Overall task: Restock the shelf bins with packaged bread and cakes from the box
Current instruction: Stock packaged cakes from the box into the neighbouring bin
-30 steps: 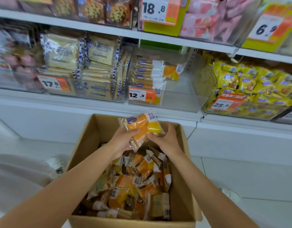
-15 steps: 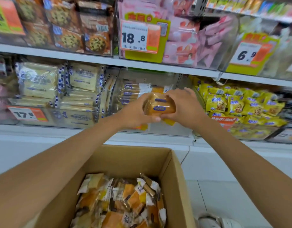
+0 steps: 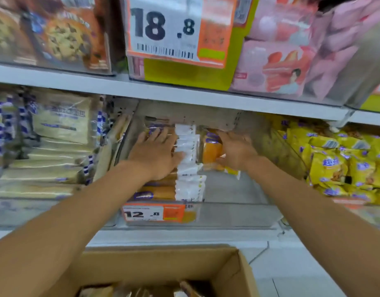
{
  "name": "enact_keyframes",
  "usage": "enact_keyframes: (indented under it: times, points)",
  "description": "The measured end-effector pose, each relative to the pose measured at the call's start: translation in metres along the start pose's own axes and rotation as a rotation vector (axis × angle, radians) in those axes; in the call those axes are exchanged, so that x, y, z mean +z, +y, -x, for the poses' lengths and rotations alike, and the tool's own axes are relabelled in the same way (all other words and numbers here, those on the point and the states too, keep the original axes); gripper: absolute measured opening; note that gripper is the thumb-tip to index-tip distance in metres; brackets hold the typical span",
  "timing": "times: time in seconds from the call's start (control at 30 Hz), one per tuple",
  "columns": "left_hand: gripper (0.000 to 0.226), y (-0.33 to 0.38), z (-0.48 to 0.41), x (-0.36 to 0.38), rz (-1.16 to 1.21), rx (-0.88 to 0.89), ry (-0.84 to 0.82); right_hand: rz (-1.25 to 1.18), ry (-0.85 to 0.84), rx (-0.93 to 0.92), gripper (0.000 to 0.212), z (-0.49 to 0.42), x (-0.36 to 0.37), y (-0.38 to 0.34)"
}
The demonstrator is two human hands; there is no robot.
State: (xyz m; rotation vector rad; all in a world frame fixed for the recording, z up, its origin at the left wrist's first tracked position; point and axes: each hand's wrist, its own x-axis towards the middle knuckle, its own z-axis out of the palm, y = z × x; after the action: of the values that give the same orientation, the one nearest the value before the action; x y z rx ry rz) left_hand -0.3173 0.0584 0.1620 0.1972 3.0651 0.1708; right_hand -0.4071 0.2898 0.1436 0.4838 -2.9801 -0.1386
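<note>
Item: cake packet, orange, film-wrapped. The right hand is holding it, fingers curling round its far side. It is going in upright toward the back of the bin, just right of the row of packets.

Left hand: flat, fingers spread and straight, gripping nothing. It is pressing on the row along the bin's left side.

Step in hand, as judged: starting a second row beside the first.
- The flat hand is steadying the first row. It is best lifted only once the new packet is standing against that row.
- The packet is soft, so a light hold will be sparing the cake. Seat it on the bin floor before letting go.
- Fill from the back wall forward. The right half of the bin floor, up to the front wall, is showing bare.

Box: cardboard, open, below the shelf at the lower edge of view, more packets showing inside.

Surface and room:
- Price tag, "12.8", is hanging on the bin's front wall at its left end.
- Bread packs, pale, are sitting in the bin to the left. Yellow packets are heaping in the bin to the right.
- Shelf board above is carrying cookie packs and pink packs.
- Floor is showing pale tile beside the box.
</note>
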Motion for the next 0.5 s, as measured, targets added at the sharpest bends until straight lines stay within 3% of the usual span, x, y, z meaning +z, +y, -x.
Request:
enact_keyframes:
  times: [0.17,0.3,0.5]
  points:
    - [0.069,0.001,0.004,-0.001,-0.035,0.001,0.001,0.045,0.188,-0.024,0.090,-0.021,0.010,-0.009]
    - [0.069,0.002,0.004,0.000,-0.041,0.002,0.013,0.101,0.120,-0.061,0.113,-0.017,0.018,-0.008]
    - [0.068,0.002,0.005,0.000,-0.051,-0.001,0.009,0.245,0.214,-0.051,0.108,-0.029,0.013,-0.012]
